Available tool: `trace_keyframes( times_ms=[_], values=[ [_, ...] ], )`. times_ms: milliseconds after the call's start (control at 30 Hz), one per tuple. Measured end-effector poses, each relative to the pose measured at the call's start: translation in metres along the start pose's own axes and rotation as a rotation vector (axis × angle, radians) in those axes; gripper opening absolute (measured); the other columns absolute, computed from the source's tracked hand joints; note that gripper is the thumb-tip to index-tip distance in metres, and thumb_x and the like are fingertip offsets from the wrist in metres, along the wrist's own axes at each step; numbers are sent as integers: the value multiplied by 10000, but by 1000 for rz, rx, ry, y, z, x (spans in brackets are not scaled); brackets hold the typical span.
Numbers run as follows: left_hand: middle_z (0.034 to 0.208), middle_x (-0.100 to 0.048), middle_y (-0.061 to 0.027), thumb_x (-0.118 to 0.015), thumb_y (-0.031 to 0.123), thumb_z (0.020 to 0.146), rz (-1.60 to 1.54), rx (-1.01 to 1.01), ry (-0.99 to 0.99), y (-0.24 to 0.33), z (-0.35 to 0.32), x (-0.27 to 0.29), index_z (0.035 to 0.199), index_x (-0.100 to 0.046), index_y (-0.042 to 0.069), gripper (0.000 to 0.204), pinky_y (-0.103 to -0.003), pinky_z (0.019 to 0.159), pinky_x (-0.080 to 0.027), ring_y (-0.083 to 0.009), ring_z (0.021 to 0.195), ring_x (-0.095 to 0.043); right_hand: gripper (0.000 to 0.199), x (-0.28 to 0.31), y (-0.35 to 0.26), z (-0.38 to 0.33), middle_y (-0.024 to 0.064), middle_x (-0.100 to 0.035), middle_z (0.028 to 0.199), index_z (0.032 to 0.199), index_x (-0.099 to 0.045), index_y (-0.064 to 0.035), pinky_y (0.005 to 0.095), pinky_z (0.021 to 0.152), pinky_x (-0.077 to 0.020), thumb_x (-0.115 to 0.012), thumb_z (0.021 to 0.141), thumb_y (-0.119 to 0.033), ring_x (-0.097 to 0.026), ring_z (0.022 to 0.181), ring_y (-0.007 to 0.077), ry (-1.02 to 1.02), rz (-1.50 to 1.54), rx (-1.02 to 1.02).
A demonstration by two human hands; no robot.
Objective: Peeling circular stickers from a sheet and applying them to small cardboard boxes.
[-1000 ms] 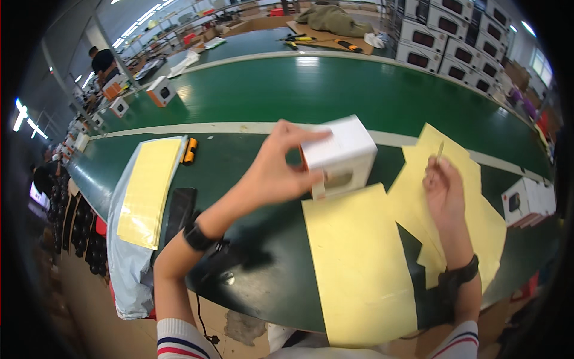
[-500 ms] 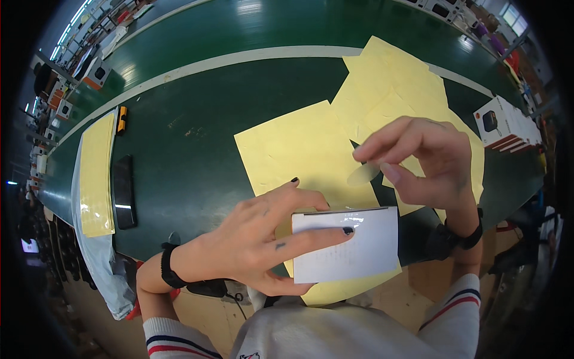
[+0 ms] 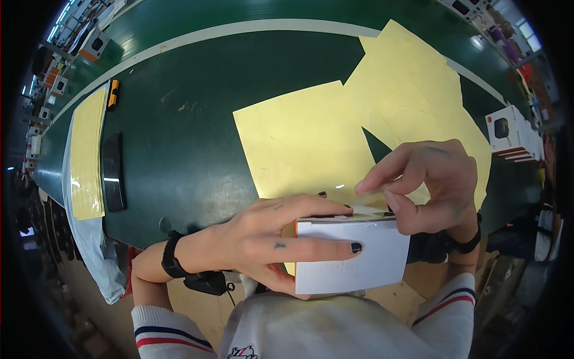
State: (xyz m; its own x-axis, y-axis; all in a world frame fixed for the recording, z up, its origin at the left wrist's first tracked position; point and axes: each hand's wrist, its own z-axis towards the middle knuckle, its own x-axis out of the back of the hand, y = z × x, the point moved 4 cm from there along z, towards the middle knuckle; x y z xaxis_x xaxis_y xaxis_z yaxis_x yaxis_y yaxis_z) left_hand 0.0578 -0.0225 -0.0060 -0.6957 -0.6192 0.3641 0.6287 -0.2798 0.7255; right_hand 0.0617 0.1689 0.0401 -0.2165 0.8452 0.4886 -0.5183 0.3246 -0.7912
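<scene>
My left hand (image 3: 269, 239) is wrapped round a small white box (image 3: 353, 276), with fingers across its upper face and behind its far edge. The box is held at the table's near edge, in front of my body. My right hand (image 3: 433, 185) is closed in a pinch just beyond the box's far right edge. Between thumb and forefinger is a small clear sticker (image 3: 378, 192), thin and hard to make out now. Just past the box lies a yellow sheet (image 3: 305, 137) of backing paper.
More yellow sheets (image 3: 412, 84) overlap at the far right of the green table (image 3: 179, 143). White printed boxes (image 3: 505, 131) stand at the right edge. At the left lie a yellow stack (image 3: 86, 155) on a pale plastic bag (image 3: 98, 257), an orange-and-black cutter (image 3: 113, 94) and a long black object (image 3: 112, 173).
My right hand has come down towards the box's far edge with the clear sticker. The box is tilted slightly differently in my left hand, and the whole view has shifted a little.
</scene>
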Motion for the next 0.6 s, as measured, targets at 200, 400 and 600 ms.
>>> trace_keyframes(
  times_ms=[200, 400, 600],
  values=[
    [1112, -578, -155, -727, 216, 636, 107, -50, 55, -2, -1, -1, 1028, -680, 187, 397, -265, 574, -535, -213, 761, -644, 113, 1, 0, 4, 150, -679, 776, 614, -508, -57, 210, 517, -495, -592, 629, 17, -646, 572, 132, -117, 69, 53],
    [1086, -574, -140, -703, 208, 667, 150, -81, 61, -3, -2, -2, 1023, -678, 218, 357, -242, 527, -511, -184, 720, -632, 122, -6, -2, 2, 150, -681, 786, 619, -509, -65, 209, 489, -497, -611, 650, -5, -658, 578, 150, -128, 140, 83],
    [1085, -573, -152, -678, 227, 689, 162, -100, 61, -4, -2, -2, 1021, -679, 224, 332, -247, 535, -511, -190, 726, -630, 104, -6, -6, -2, 182, -675, 846, 640, -522, -54, 240, 512, -533, -610, 683, -18, -679, 626, 196, -207, 152, 128]
  ],
)
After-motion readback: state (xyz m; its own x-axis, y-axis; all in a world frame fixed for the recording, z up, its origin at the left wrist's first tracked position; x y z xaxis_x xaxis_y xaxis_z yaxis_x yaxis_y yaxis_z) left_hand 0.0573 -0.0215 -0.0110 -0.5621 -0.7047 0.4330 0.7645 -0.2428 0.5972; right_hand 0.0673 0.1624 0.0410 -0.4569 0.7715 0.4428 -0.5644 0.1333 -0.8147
